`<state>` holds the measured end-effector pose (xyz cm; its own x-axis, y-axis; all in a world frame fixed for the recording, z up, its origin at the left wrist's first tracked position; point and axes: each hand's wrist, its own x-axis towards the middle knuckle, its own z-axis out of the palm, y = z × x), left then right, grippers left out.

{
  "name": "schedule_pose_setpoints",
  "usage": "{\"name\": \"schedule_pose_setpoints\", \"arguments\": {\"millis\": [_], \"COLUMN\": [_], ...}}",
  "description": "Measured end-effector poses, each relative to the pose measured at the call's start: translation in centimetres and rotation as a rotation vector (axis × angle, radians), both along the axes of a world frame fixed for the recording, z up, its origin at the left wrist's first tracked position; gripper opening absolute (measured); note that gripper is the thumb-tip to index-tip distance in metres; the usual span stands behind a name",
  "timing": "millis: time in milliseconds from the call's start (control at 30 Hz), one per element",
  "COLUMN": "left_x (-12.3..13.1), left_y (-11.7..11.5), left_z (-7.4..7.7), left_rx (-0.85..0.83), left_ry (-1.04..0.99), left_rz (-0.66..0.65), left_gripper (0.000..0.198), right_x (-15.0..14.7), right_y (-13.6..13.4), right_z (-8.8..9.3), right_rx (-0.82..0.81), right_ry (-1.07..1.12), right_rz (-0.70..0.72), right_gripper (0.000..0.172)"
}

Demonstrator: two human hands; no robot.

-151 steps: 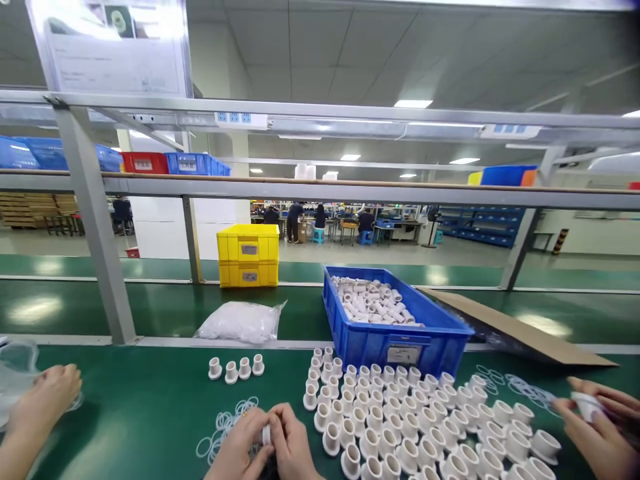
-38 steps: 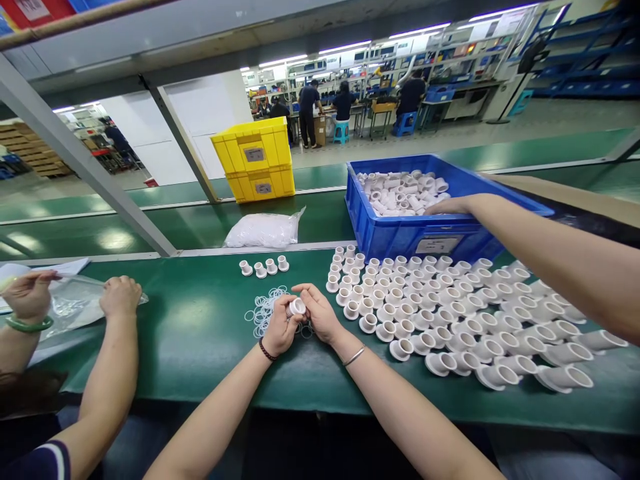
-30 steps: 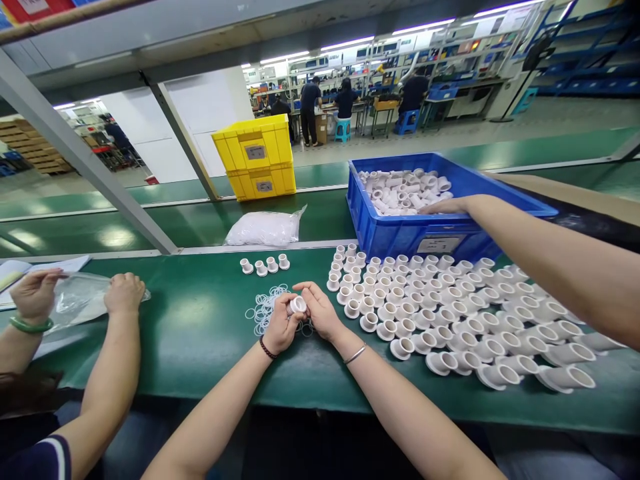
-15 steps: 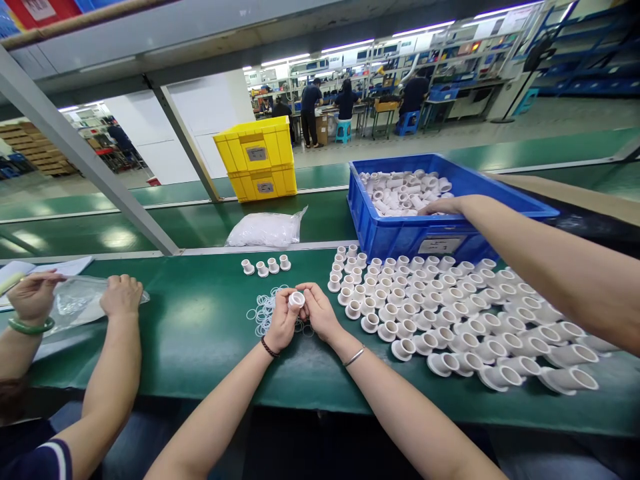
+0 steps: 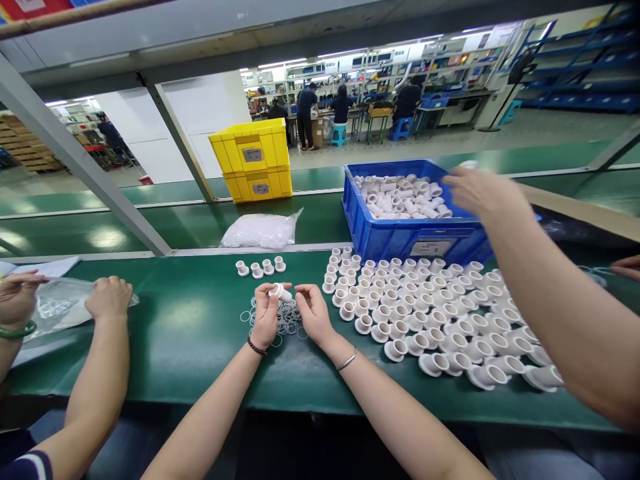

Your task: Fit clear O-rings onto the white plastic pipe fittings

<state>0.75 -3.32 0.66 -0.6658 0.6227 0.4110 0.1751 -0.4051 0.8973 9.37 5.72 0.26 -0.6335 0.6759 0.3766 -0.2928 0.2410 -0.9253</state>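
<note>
My left hand (image 5: 265,319) is closed around a white flanged plastic sleeve (image 5: 281,292), which lies tilted with its flange toward the fingertips. Just right of the sleeve is my right hand (image 5: 314,315), thumb and forefinger a little apart; no held thing shows there. Under and between both hands lies a loose heap of thin translucent rings (image 5: 287,320) on the green bench. Behind them stands a short row of white flanged sleeves (image 5: 257,270). To the right, many similar sleeves (image 5: 415,320) stand upright in rows.
A blue bin (image 5: 425,230) of white sleeves sits behind the rows; a co-worker's arm (image 5: 540,260) reaches past it. Another person's hands (image 5: 111,297) handle a clear bag at left. A filled plastic bag (image 5: 260,231) and stacked yellow crates (image 5: 253,167) are behind.
The sleeve in my left hand has turned from end-on to lying sideways, and my right hand has come away from it. The co-worker's hand at right has lifted from the bin with a white piece.
</note>
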Motion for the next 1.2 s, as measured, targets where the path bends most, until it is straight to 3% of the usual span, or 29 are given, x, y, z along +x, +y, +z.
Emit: {"name": "schedule_pose_setpoints", "arguments": {"millis": [167, 400, 600, 733, 867, 1000, 1200], "left_x": [0.0, 0.4, -0.1, -0.5, -0.8, -1.0, -1.6], "left_y": [0.0, -0.1, -0.4, -0.6, -0.6, -0.4, -0.2], "left_z": [0.2, 0.1, 0.2, -0.1, -0.6, -0.9, -0.4], "left_rx": [-0.016, 0.003, -0.11, -0.253, -0.295, -0.262, -0.222], "left_ry": [0.05, 0.055, 0.35, 0.59, 0.783, 0.861, 0.848], "left_rz": [0.053, 0.024, 0.123, 0.153, 0.144, 0.124, 0.183], "left_gripper": [0.037, 0.03, 0.029, 0.031, 0.036, 0.028, 0.024], "right_x": [0.1, 0.1, 0.6, 1.4, 1.7, 1.6, 1.6], "right_y": [-0.5, -0.5, 0.0, 0.1, 0.3, 0.6, -0.3], "right_z": [-0.2, -0.3, 0.7, 1.4, 1.7, 1.8, 1.3], "right_rx": [0.022, -0.034, 0.015, 0.204, 0.471, 0.753, 0.947], "right_ry": [-0.051, -0.02, 0.047, 0.098, 0.113, 0.075, 0.045], "right_rz": [0.081, 0.126, -0.05, -0.207, -0.282, -0.257, -0.209], "right_gripper": [0.024, 0.023, 0.023, 0.027, 0.03, 0.027, 0.03]}}
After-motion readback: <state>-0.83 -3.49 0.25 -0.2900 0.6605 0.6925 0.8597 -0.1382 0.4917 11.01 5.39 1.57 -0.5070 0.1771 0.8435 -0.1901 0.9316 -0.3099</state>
